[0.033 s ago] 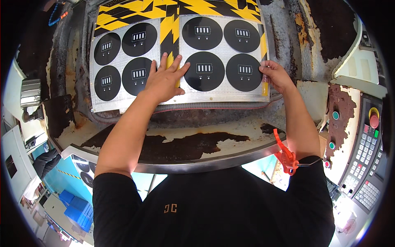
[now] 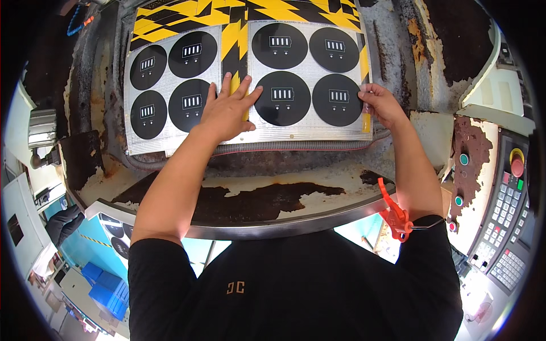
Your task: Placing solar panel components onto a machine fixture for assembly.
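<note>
My left hand (image 2: 226, 113) lies flat with its fingers spread over the yellow-and-black striped tape (image 2: 236, 40) in the middle of a pale metal plate (image 2: 278, 135). Its thumb side is close to one black round disc (image 2: 282, 116), its outer side to another black disc (image 2: 185, 116). At the right, my right hand (image 2: 385, 107) has thumb and forefinger pinched at the edge of the lower right disc (image 2: 339, 113), which bears a printed battery symbol. Several like discs lie in two groups on the plate.
A grey corrugated hose (image 2: 296, 146) runs along the plate's near edge. Closer to me is a rusty, paint-peeled ledge with a metal rim (image 2: 267, 232). An orange air gun (image 2: 397, 221) hangs by my right arm. A control panel with a red button (image 2: 517, 165) stands at right.
</note>
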The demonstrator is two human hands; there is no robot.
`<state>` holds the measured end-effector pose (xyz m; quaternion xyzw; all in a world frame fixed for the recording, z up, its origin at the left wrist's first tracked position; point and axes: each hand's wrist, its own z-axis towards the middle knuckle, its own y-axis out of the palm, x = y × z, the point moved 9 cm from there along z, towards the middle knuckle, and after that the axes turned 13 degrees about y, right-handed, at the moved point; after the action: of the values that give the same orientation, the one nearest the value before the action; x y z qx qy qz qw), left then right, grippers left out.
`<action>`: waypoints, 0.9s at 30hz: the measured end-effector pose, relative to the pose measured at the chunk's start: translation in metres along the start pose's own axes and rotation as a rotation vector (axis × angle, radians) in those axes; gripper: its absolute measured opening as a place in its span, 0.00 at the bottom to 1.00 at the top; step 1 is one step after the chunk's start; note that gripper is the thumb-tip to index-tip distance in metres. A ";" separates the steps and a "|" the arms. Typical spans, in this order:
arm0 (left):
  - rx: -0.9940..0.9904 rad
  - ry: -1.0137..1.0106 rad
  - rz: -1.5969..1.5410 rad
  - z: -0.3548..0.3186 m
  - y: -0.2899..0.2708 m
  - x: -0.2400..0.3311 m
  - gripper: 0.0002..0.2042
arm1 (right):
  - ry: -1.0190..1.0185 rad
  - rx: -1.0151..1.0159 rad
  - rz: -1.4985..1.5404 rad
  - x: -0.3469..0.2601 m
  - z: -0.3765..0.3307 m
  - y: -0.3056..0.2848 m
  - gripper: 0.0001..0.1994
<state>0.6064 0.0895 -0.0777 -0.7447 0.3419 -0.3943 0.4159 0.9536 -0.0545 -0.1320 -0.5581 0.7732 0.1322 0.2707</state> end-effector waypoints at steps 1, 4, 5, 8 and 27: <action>0.002 0.004 0.001 0.001 0.000 0.000 0.44 | 0.007 0.003 -0.008 -0.002 -0.003 0.001 0.08; 0.008 0.006 -0.004 -0.002 -0.003 0.000 0.44 | -0.067 0.199 -0.255 -0.018 -0.012 -0.004 0.16; 0.012 0.005 -0.007 -0.001 -0.004 0.002 0.44 | -0.130 0.301 -0.382 -0.024 -0.014 -0.009 0.22; 0.007 0.012 0.025 0.000 -0.004 0.002 0.44 | -0.241 0.477 -0.671 -0.037 -0.027 -0.004 0.35; -0.005 0.018 0.049 -0.003 -0.005 0.001 0.45 | -0.308 0.542 -0.858 -0.040 -0.033 0.012 0.40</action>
<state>0.6056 0.0896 -0.0718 -0.7335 0.3650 -0.3897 0.4205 0.9430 -0.0358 -0.0831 -0.7083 0.4330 -0.1145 0.5456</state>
